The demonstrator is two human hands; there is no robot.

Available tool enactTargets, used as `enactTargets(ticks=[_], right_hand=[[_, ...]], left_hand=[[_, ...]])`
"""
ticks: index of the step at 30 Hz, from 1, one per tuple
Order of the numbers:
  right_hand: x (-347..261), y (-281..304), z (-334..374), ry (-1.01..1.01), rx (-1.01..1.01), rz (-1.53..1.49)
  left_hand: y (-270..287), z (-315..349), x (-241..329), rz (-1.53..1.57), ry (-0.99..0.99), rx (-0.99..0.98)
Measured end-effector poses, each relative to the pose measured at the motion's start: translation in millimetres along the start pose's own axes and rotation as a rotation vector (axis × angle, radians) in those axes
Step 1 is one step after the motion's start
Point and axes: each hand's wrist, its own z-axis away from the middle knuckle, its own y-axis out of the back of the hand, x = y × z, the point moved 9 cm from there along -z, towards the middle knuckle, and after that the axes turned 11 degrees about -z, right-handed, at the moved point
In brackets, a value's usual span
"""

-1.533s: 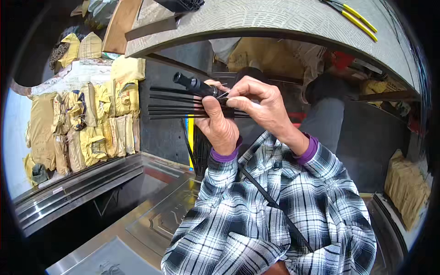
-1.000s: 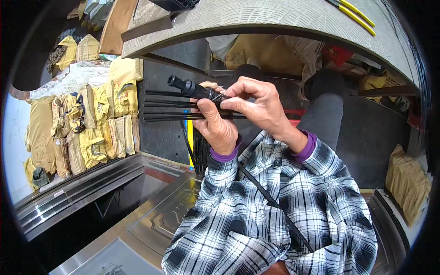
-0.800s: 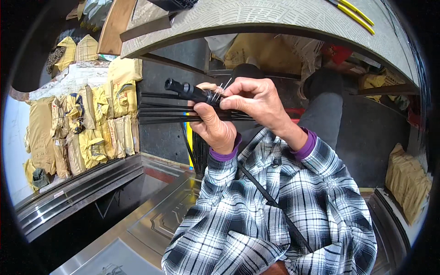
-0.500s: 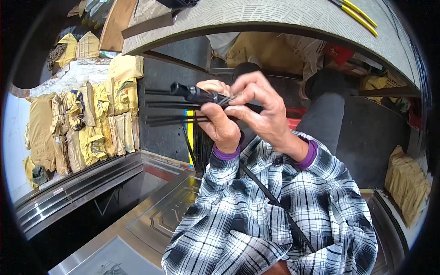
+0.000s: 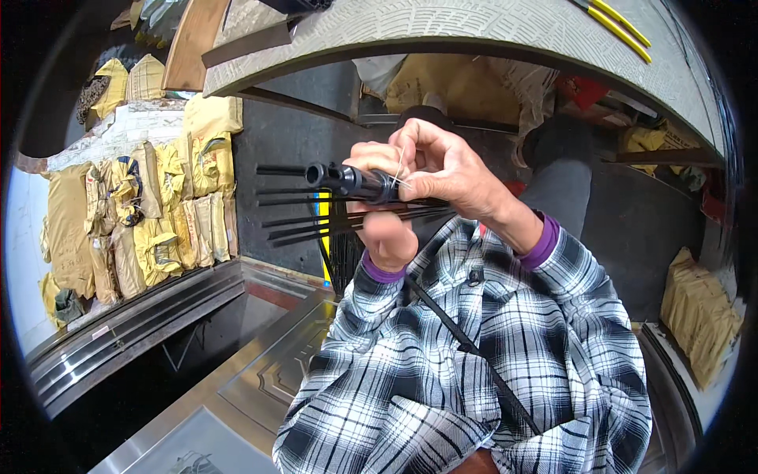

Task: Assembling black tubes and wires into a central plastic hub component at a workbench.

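In front of my chest my left hand is closed around what looks like a black umbrella frame. The frame's tube end points left, and several thin black ribs stick out along it to the left and back. Its thumb is smeared by motion below the tube, while its fingers curl over the top. Close against it, my right hand pinches a thin light wire at the ringed collar of the tube. The wire's loose end stands up between both hands.
A curved, textured table spans the top, with yellow-handled pliers at its right. Yellow wrapped packages lie at the left, and more wrapped bundles stand at the right. A wooden board leans beside the table.
The tube has shifted slightly right and down and turned its open end more toward view. My right fingers have drawn the wire upward, and my left thumb has moved down off the tube.
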Motion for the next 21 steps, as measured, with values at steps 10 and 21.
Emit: enactTargets(ticks=[10, 21], right_hand=[[-95, 11, 16, 0.135, -0.176, 0.795], [-283, 95, 26, 0.348, 0.471, 2.437]], left_hand=[[-28, -12, -8, -0.212, 0.157, -0.182], [-53, -16, -6, -0.186, 0.203, -0.435]])
